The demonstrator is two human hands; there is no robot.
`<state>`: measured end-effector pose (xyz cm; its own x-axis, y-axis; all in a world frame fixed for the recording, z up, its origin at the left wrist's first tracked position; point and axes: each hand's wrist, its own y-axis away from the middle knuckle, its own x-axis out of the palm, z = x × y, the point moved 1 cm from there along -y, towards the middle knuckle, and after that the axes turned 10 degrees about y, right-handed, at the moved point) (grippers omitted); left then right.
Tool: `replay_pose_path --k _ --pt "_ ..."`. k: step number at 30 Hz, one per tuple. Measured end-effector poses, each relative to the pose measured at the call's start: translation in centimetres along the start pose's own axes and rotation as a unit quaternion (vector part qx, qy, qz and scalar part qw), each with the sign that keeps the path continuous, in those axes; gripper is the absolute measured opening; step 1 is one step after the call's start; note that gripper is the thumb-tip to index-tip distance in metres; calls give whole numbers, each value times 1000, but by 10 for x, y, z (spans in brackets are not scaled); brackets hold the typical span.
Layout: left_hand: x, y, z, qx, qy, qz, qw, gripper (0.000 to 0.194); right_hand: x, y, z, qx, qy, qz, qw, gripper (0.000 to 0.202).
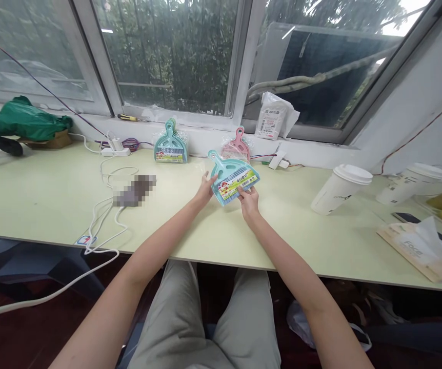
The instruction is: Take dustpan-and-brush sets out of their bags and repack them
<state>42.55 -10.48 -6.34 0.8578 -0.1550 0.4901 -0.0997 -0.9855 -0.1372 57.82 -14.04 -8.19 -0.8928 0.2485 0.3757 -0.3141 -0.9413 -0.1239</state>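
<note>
Both hands hold up a teal dustpan and brush set [236, 177], tilted, with a yellow-green printed label across its front. My left hand [205, 188] grips its left edge. My right hand [249, 201] is closed on the lower right edge, thumb over the label. Behind it, a pink dustpan set [237, 146] in clear wrap leans against the wall below the window. Further left, several teal dustpan sets [171, 143] stand stacked together against the same wall.
White cups with lids [342, 188] [411, 182] and a tissue pack [423, 248] are at right. White cables [101, 225], a power strip [115, 151] and a blurred-out object [134, 191] lie left. A green bag [24, 120] sits far left; a white package [275, 117] rests on the sill.
</note>
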Motion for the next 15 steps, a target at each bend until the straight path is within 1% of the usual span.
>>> replay_pose_path --k 1,3,5,7,11,13,15 --pt "8 3 8 -17 55 28 998 67 0 -1 -1 -1 -18 -12 1000 36" --pt "21 11 21 -33 131 61 989 61 -1 -5 -1 -2 -48 -31 998 33" --pt "27 16 27 -42 163 73 983 52 -4 -9 0 4 -59 -37 998 29" --pt "25 14 27 -35 170 61 983 47 -6 -12 0 14 -56 -25 998 27" --pt "9 5 16 -14 159 26 987 46 -3 -11 -1 46 -26 32 998 25" --pt "6 5 13 -24 147 34 988 48 -1 -9 0 43 -21 44 998 25" --pt "10 11 14 -45 132 63 988 50 0 -8 2 25 -29 28 999 25"
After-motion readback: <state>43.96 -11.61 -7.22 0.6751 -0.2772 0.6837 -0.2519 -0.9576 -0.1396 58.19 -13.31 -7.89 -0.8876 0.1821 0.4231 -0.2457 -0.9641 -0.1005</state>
